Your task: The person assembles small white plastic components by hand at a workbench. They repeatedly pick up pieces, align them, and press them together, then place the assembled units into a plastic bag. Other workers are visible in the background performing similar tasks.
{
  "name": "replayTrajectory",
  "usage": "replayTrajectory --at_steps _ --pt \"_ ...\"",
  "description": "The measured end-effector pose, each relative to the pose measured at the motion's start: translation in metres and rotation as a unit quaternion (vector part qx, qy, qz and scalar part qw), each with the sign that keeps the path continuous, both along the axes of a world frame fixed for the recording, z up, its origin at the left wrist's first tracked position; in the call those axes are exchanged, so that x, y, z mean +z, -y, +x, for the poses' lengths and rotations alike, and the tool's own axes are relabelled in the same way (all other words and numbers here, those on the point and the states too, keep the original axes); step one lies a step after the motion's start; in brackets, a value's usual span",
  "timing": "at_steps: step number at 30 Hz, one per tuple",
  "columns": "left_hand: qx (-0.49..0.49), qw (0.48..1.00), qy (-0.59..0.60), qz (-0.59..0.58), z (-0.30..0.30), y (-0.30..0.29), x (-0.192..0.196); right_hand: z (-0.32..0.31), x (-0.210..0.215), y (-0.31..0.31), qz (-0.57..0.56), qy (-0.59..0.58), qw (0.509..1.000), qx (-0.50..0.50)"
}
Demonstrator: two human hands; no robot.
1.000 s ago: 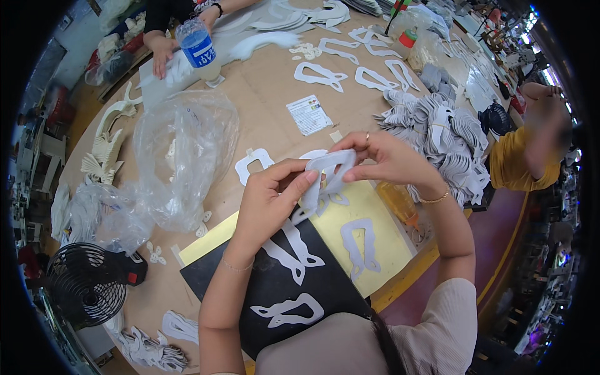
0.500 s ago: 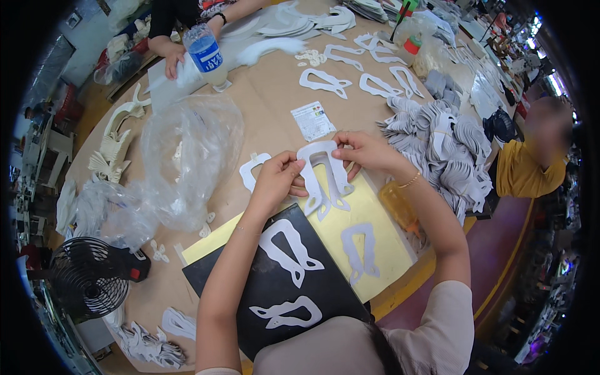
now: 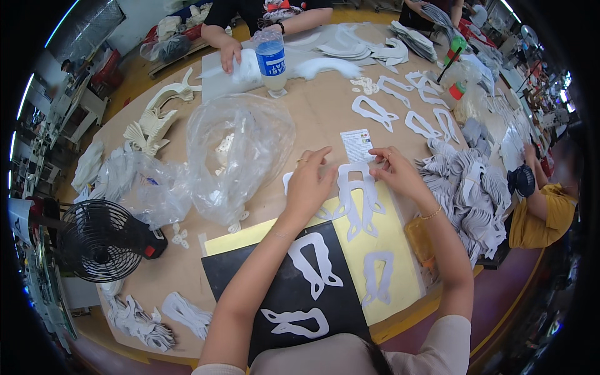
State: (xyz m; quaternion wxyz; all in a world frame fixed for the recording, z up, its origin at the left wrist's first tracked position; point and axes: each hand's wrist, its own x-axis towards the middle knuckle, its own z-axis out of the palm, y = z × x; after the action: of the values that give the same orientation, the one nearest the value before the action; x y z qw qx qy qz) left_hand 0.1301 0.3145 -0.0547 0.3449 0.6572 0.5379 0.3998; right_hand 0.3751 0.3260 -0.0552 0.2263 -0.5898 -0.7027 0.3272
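Observation:
A white shoe-upper-like cutout (image 3: 344, 199) with a long central opening lies over the far part of the yellow sheet (image 3: 405, 275). Just left of it, my left hand (image 3: 310, 184) hovers with fingers loosely bent and parted, holding nothing; it partly hides another white cutout (image 3: 287, 181). On the other side, my right hand (image 3: 400, 175) has its fingers apart near the first cutout's upper right corner. Whether a fingertip touches it I cannot tell. Nearer me, a greyish-white cutout (image 3: 377, 278) lies on the yellow sheet, and two white cutouts (image 3: 314, 265) rest on the black board (image 3: 269, 284).
A printed card (image 3: 357, 146) lies beyond my hands. Heaped grey-white pieces (image 3: 465, 187) stand at right, near an amber bottle (image 3: 420, 240). At left are a clear plastic bag (image 3: 250, 137) and black fan (image 3: 100, 240). A co-worker's hand (image 3: 230, 53) rests across the table by a bottle (image 3: 272, 65).
My hands have let go of the white cutout and moved apart; it now lies on the yellow sheet. The view has shifted, so the table appears lower and further right.

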Motion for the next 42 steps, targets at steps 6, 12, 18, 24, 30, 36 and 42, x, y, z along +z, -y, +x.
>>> replayTrajectory --at_steps 6,12,18,24,30,36,42 --pt "0.049 0.991 0.117 -0.041 -0.035 -0.01 -0.029 -0.011 0.024 0.003 0.017 0.028 0.998 0.061" --pt "0.027 0.986 0.164 -0.022 -0.039 -0.019 -0.048 -0.018 0.021 0.008 0.044 0.05 0.991 0.115" --pt "0.019 0.987 0.156 0.006 -0.036 -0.019 -0.052 -0.017 0.026 0.002 0.028 0.066 0.988 0.138" --pt "0.026 0.977 0.211 -0.016 -0.042 -0.022 -0.052 -0.019 0.031 -0.053 0.033 0.18 0.975 0.123" --pt "0.014 0.984 0.179 -0.011 -0.034 -0.022 -0.05 0.0 0.013 -0.143 0.181 0.251 0.951 0.021" --pt "0.011 0.989 0.147 0.021 -0.041 -0.023 -0.053 -0.017 -0.012 -0.183 0.179 0.345 0.92 0.056" --pt "0.013 0.99 0.135 0.026 -0.036 -0.019 -0.044 -0.016 -0.02 -0.184 0.221 0.458 0.856 0.095"
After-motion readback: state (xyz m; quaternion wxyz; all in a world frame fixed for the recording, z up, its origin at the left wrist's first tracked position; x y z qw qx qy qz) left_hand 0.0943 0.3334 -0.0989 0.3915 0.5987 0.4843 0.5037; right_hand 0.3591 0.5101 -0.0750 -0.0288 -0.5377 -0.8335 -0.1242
